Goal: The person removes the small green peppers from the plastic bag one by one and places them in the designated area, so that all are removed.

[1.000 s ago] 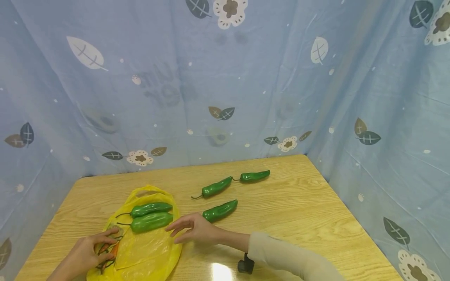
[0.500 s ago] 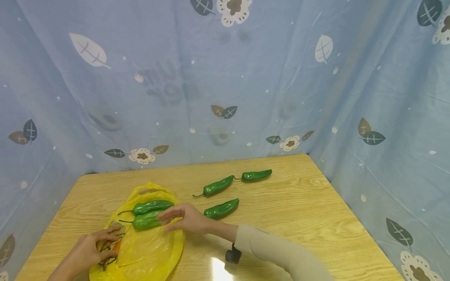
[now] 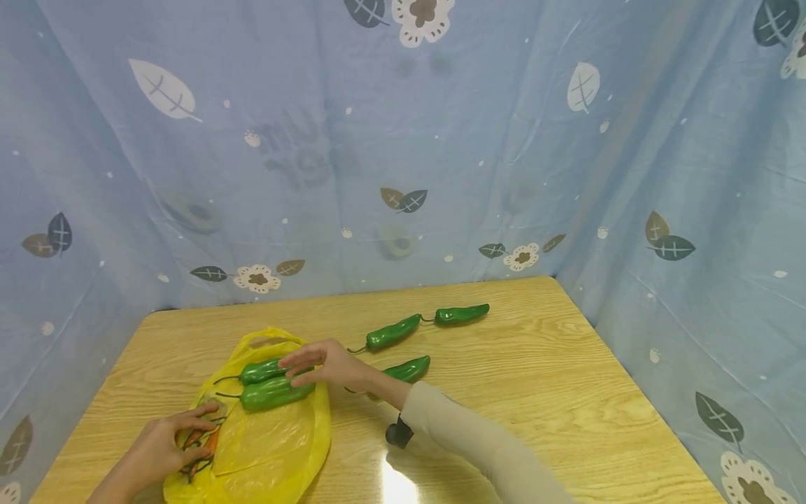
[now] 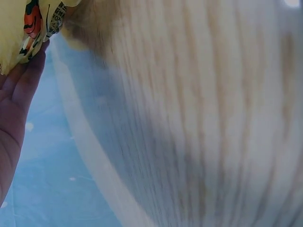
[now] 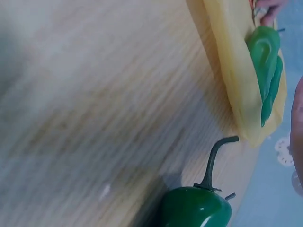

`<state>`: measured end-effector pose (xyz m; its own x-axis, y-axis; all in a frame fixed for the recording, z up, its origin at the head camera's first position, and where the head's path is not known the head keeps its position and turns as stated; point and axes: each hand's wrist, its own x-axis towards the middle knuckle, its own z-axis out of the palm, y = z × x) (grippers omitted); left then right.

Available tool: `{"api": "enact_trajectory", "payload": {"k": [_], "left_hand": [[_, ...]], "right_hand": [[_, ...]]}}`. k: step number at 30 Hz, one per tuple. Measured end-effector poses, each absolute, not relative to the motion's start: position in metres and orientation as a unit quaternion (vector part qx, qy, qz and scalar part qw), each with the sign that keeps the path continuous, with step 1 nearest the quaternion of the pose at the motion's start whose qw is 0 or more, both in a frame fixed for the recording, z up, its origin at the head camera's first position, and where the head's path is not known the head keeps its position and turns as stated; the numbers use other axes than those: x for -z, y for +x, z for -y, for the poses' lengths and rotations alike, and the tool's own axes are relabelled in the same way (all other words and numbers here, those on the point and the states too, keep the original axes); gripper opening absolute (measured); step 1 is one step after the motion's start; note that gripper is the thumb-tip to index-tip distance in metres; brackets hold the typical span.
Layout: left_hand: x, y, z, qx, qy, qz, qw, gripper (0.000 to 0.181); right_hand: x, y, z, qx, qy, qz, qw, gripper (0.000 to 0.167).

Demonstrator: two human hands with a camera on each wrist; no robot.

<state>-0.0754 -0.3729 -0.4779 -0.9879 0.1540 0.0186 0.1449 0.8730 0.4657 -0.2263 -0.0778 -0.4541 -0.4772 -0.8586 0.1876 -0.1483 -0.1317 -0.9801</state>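
Note:
A yellow plastic bag [image 3: 264, 455] lies at the left of the table with two green chili peppers in its mouth, a nearer one [image 3: 271, 394] and a farther one [image 3: 258, 371]. My left hand [image 3: 157, 448] grips the bag's bunched, printed left edge between thumb and fingers; the left wrist view catches those fingers against the plastic [image 4: 12, 40]. Above the peppers' right ends hovers my right hand [image 3: 330, 365], its fingers loosely extended and holding nothing. In the right wrist view, the bagged peppers [image 5: 265, 61] lie beyond a loose pepper [image 5: 196, 208].
Two more green chili peppers lie at the back of the table, one at centre [image 3: 393, 332] and one farther right [image 3: 462, 314]. A third [image 3: 409, 368] is partly covered by my right forearm. Blue patterned curtains [image 3: 352, 175] stand behind and beside the wooden table [image 3: 535, 392].
My right hand has moved up and forward from the bag's right rim to over the bagged peppers' right ends. The left hand stays on the bag; the peppers lie as before.

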Motion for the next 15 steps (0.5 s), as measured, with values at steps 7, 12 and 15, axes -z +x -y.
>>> {"api": "enact_trajectory", "payload": {"k": [7, 12, 15], "left_hand": [[0.477, -0.074, 0.372, -0.248, 0.074, -0.966, 0.016, 0.036], [0.476, -0.075, 0.371, -0.244, 0.073, -0.967, 0.006, 0.036], [0.476, -0.075, 0.372, -0.244, 0.084, -0.966, 0.008, 0.036]], "right_hand": [[0.455, -0.238, 0.090, 0.581, -0.416, -0.631, 0.303, 0.039], [0.455, -0.241, 0.097, 0.565, -0.390, -0.647, 0.331, 0.040], [0.460, -0.241, 0.098, 0.568, -0.380, -0.649, 0.333, 0.040]]}}
